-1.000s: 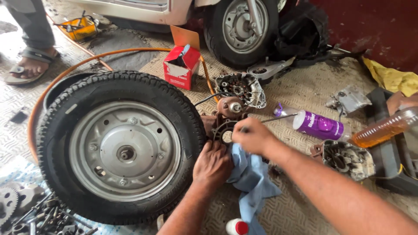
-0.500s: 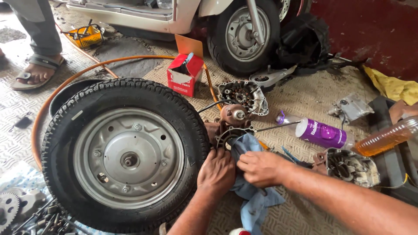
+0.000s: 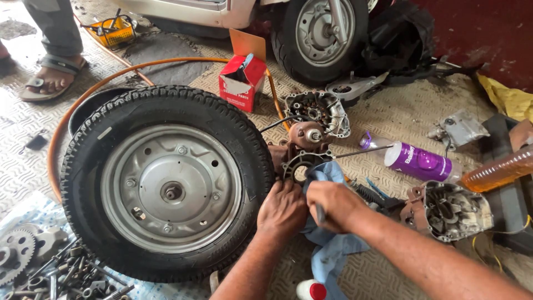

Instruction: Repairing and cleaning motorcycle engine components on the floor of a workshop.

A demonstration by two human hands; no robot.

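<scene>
Fingers of the left hand [image 3: 284, 210] curl closed against the blue rag [image 3: 327, 244], pressing beside the scooter tyre [image 3: 166, 183]; fingers of the right hand [image 3: 333, 204] grip the same rag at the round opening of a brown engine casing [image 3: 302, 158]. Rag and casing lie on the chequered floor [image 3: 388, 111], just right of the wheel. Nearby items: purple bottle [image 3: 416, 162], red carton [image 3: 242, 83], second casing [image 3: 452, 210], loose gears [image 3: 19, 250].
</scene>
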